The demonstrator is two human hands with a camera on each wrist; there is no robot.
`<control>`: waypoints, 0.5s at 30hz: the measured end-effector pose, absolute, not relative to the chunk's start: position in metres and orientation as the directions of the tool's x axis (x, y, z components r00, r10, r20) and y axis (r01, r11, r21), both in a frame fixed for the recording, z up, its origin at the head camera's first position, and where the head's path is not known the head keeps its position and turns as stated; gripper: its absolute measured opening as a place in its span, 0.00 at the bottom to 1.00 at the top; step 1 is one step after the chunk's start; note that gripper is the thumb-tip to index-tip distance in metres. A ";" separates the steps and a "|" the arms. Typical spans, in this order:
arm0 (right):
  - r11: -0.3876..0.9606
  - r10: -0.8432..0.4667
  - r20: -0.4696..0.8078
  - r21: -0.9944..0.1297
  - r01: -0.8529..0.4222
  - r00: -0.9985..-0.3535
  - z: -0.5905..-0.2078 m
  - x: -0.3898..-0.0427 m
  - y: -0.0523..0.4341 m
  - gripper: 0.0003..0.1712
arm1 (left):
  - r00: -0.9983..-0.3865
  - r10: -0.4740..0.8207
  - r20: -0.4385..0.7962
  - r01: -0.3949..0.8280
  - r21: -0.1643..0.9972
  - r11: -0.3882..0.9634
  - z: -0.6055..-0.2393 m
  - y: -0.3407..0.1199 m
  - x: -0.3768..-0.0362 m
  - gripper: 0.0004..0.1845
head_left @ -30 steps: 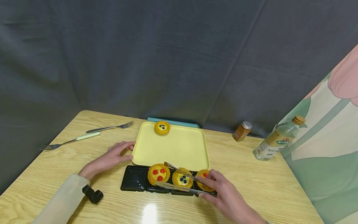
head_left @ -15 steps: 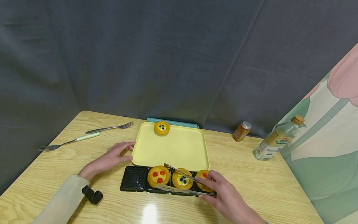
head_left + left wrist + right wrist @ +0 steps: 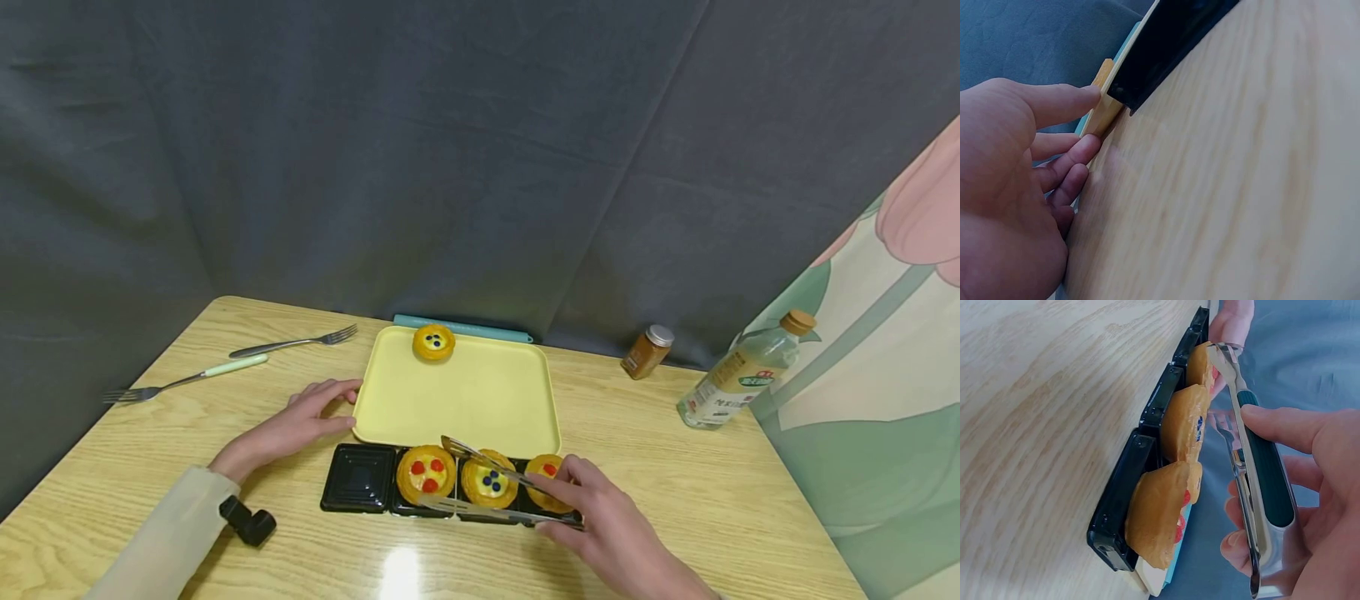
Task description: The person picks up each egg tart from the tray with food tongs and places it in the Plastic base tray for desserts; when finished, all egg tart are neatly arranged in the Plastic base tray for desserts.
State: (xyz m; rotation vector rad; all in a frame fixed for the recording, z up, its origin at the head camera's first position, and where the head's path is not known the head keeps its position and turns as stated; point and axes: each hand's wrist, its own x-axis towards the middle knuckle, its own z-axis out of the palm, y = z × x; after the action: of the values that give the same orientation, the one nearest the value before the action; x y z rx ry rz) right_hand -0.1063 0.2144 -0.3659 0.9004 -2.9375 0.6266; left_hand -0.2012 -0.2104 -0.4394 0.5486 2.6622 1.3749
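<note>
A black four-cell tray lies in front of a yellow tray. It holds a red-berry tart, a blueberry tart and another red-berry tart; its left cell is empty. My right hand grips metal tongs, whose arms spread over the blueberry tart and reach toward the left tart. In the right wrist view the right hand holds the tongs beside the tarts. My left hand lies flat, its fingertips touching the yellow tray's edge. One blueberry tart sits at that tray's far edge.
Two forks lie at the far left. A spice jar and an oil bottle stand at the far right. A teal strip lies behind the yellow tray. Dark curtain backs the table; patterned cloth hangs on the right.
</note>
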 end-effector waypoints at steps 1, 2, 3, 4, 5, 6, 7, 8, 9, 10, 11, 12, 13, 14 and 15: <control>0.751 -0.539 0.128 -0.375 -0.544 -0.833 -0.366 -0.106 0.214 0.28 | -0.930 0.358 0.080 0.273 0.804 0.529 -0.439 -0.211 -0.201 0.32; 0.746 -0.541 0.140 -0.376 -0.550 -0.829 -0.365 -0.106 0.214 0.28 | -0.930 0.359 0.081 0.274 0.802 0.530 -0.440 -0.211 -0.201 0.32; 0.739 -0.546 0.157 -0.373 -0.561 -0.823 -0.365 -0.106 0.214 0.28 | -0.929 0.360 0.082 0.276 0.802 0.530 -0.440 -0.211 -0.202 0.32; 0.731 -0.551 0.173 -0.372 -0.572 -0.816 -0.364 -0.106 0.214 0.28 | -0.929 0.360 0.083 0.278 0.800 0.531 -0.440 -0.211 -0.202 0.32; 0.723 -0.554 0.191 -0.371 -0.583 -0.810 -0.364 -0.106 0.214 0.28 | -0.929 0.361 0.083 0.278 0.799 0.533 -0.440 -0.211 -0.202 0.32; 0.717 -0.557 0.210 -0.365 -0.594 -0.803 -0.363 -0.107 0.214 0.28 | -0.930 0.360 0.081 0.276 0.799 0.535 -0.441 -0.211 -0.202 0.32; 0.712 -0.558 0.226 -0.364 -0.600 -0.799 -0.363 -0.107 0.214 0.28 | -0.930 0.358 0.078 0.274 0.799 0.536 -0.441 -0.211 -0.202 0.33; 0.709 -0.558 0.242 -0.359 -0.608 -0.794 -0.362 -0.108 0.214 0.28 | -0.931 0.358 0.076 0.272 0.799 0.537 -0.442 -0.211 -0.202 0.33; 0.707 -0.556 0.256 -0.356 -0.611 -0.791 -0.361 -0.109 0.214 0.28 | -0.931 0.357 0.074 0.270 0.799 0.537 -0.443 -0.212 -0.202 0.33; 0.707 -0.550 0.265 -0.357 -0.611 -0.792 -0.361 -0.110 0.213 0.28 | -0.932 0.356 0.071 0.267 0.800 0.537 -0.443 -0.211 -0.202 0.33; 0.708 -0.545 0.276 -0.354 -0.611 -0.792 -0.360 -0.112 0.213 0.28 | -0.932 0.355 0.069 0.265 0.800 0.539 -0.443 -0.211 -0.202 0.33; 0.710 -0.539 0.284 -0.354 -0.609 -0.793 -0.359 -0.113 0.213 0.28 | -0.932 0.356 0.069 0.266 0.800 0.538 -0.443 -0.211 -0.202 0.33; 0.710 -0.534 0.290 -0.357 -0.607 -0.794 -0.359 -0.115 0.212 0.28 | -0.931 0.359 0.070 0.268 0.800 0.536 -0.443 -0.211 -0.202 0.33; 0.711 -0.529 0.294 -0.358 -0.605 -0.796 -0.358 -0.116 0.212 0.28 | -0.930 0.360 0.072 0.269 0.801 0.535 -0.442 -0.212 -0.202 0.33; 0.711 -0.524 0.296 -0.363 -0.602 -0.798 -0.358 -0.118 0.211 0.28 | -0.930 0.360 0.073 0.270 0.801 0.534 -0.441 -0.211 -0.202 0.34</control>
State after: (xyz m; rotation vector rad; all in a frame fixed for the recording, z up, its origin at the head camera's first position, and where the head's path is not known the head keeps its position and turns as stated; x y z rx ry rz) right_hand -0.1179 0.2109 -0.3576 0.9107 -2.7451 0.6726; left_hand -0.2019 -0.2114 -0.4413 0.5489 2.6617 1.3635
